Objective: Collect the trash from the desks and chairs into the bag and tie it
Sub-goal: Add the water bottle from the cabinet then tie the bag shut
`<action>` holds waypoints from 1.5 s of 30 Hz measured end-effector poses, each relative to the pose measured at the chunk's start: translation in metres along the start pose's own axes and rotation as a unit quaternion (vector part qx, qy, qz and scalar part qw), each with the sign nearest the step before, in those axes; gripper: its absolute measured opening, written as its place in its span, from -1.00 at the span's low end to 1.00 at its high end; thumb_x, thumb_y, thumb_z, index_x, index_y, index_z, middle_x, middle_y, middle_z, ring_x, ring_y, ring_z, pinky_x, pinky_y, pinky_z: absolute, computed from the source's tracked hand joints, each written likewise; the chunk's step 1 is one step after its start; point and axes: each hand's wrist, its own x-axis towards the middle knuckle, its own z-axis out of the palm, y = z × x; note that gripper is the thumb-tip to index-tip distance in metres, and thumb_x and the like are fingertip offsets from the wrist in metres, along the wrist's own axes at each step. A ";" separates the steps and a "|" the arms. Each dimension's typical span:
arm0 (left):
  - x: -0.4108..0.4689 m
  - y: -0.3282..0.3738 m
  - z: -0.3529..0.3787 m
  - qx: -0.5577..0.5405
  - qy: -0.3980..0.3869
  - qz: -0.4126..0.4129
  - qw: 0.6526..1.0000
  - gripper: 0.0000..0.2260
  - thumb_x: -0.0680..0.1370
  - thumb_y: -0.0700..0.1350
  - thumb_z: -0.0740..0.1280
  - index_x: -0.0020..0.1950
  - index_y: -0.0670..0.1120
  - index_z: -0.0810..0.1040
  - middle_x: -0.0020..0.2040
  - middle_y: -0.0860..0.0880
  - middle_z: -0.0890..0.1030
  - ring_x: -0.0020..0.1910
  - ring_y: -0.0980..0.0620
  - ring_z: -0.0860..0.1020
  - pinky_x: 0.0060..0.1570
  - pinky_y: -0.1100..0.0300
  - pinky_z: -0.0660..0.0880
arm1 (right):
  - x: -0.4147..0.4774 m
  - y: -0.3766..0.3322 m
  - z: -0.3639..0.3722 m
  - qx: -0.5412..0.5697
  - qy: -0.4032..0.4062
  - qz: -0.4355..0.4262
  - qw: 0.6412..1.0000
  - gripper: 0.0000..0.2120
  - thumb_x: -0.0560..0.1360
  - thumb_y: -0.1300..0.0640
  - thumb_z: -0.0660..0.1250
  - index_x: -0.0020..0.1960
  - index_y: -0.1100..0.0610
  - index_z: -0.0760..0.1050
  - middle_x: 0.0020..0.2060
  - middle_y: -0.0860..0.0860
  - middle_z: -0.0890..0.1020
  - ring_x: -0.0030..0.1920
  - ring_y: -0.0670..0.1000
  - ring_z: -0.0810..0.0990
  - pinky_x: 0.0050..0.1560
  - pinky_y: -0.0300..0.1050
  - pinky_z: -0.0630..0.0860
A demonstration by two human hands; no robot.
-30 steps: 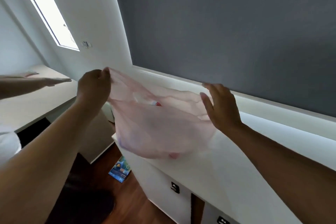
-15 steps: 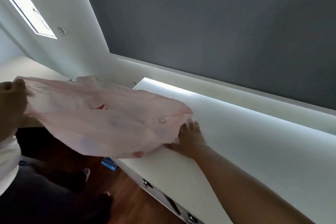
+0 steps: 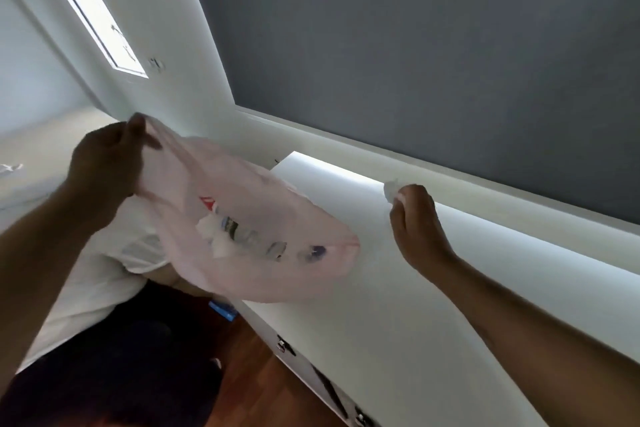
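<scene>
My left hand (image 3: pixel 107 159) pinches the rim of a thin, see-through pink plastic bag (image 3: pixel 252 236), held up over the left end of the white desk (image 3: pixel 398 288). Through the plastic show crumpled white paper, a red scrap and other dark bits of trash. My right hand (image 3: pixel 414 215) is above the desk to the right of the bag, fingers closed on a small crumpled white tissue (image 3: pixel 391 189) that sticks out at the fingertips. Hand and bag are apart.
Another person in a white shirt (image 3: pixel 104 270) and dark trousers is low at the left, under the bag. A second white desk (image 3: pixel 45 149) stands at far left. Drawer fronts with metal catches (image 3: pixel 282 345) line the desk's near side. A blue item (image 3: pixel 223 308) lies on the wooden floor.
My right hand has lifted off the desk from under the bag and moved right, now closed on a tissue. My left hand has brought the bag's rim back into view, higher.
</scene>
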 end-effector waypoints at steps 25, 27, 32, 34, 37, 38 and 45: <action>0.023 0.001 -0.045 0.060 -0.067 0.208 0.974 -0.55 0.67 0.16 0.07 -0.03 -0.09 0.64 -0.35 0.07 0.47 -0.20 -0.05 0.48 -0.09 0.11 0.38 | 0.013 -0.201 0.105 -0.351 0.001 -0.150 0.924 -0.25 0.24 -0.13 0.59 0.35 0.03 0.43 0.22 0.16 0.48 0.16 0.21 0.49 0.08 0.09 0.46; 0.032 0.002 -0.040 0.044 -0.071 0.218 0.972 -0.57 0.67 0.15 0.09 -0.05 -0.08 0.64 -0.36 0.06 0.48 -0.23 -0.07 0.49 -0.12 0.10 0.40 | 0.012 -0.178 0.084 -0.416 -0.033 0.010 0.909 -0.07 0.26 -0.18 0.55 0.51 -0.01 0.20 0.39 0.19 0.36 0.33 0.27 0.40 0.22 0.19 0.39; 0.055 0.022 -0.023 0.070 -0.073 0.281 0.954 -0.54 0.67 0.13 0.10 -0.03 -0.18 0.63 -0.21 -0.14 0.58 -0.14 -0.15 0.51 -0.13 0.07 0.39 | 0.026 -0.131 0.010 -0.355 -0.064 0.229 0.904 -0.83 0.57 0.13 0.17 -0.01 0.05 0.54 0.08 0.11 0.61 0.12 0.22 0.57 0.01 -0.02 0.47; 0.064 0.042 -0.016 0.064 -0.072 0.313 0.945 -0.54 0.67 0.12 0.11 -0.02 -0.20 0.62 -0.14 -0.17 0.60 -0.10 -0.18 0.52 -0.09 0.06 0.42 | 0.036 -0.127 -0.034 -0.331 -0.013 0.236 0.914 -0.80 0.59 0.07 0.20 -0.04 0.12 0.56 0.07 0.21 0.61 0.12 0.27 0.56 0.06 0.04 0.49; 0.071 0.082 -0.001 0.063 -0.068 0.357 0.929 -0.55 0.67 0.10 0.09 0.01 -0.20 0.63 0.03 -0.21 0.63 0.05 -0.23 0.55 0.08 0.05 0.43 | 0.044 -0.136 -0.099 -0.311 0.087 0.214 0.922 -0.74 0.59 0.05 0.26 -0.12 0.23 0.54 -0.06 0.33 0.60 -0.03 0.32 0.57 -0.03 0.07 0.46; 0.070 0.098 0.006 0.056 -0.074 0.368 0.925 -0.55 0.68 0.10 0.08 0.03 -0.19 0.63 0.07 -0.21 0.63 0.09 -0.23 0.54 0.11 0.06 0.41 | 0.043 -0.141 -0.121 -0.305 0.117 0.208 0.922 -0.75 0.59 0.10 0.25 -0.08 0.28 0.54 -0.08 0.33 0.59 -0.08 0.28 0.55 -0.05 0.06 0.43; 0.007 0.187 0.071 -0.013 -0.141 0.378 0.915 -0.54 0.68 0.12 0.07 0.07 -0.19 0.62 -0.06 -0.19 0.56 -0.05 -0.10 0.51 -0.05 0.14 0.38 | 0.006 -0.149 -0.244 -0.325 0.111 0.286 0.895 -0.68 0.62 0.07 0.21 0.23 0.24 0.54 0.21 0.30 0.56 0.17 0.32 0.54 0.21 0.15 0.47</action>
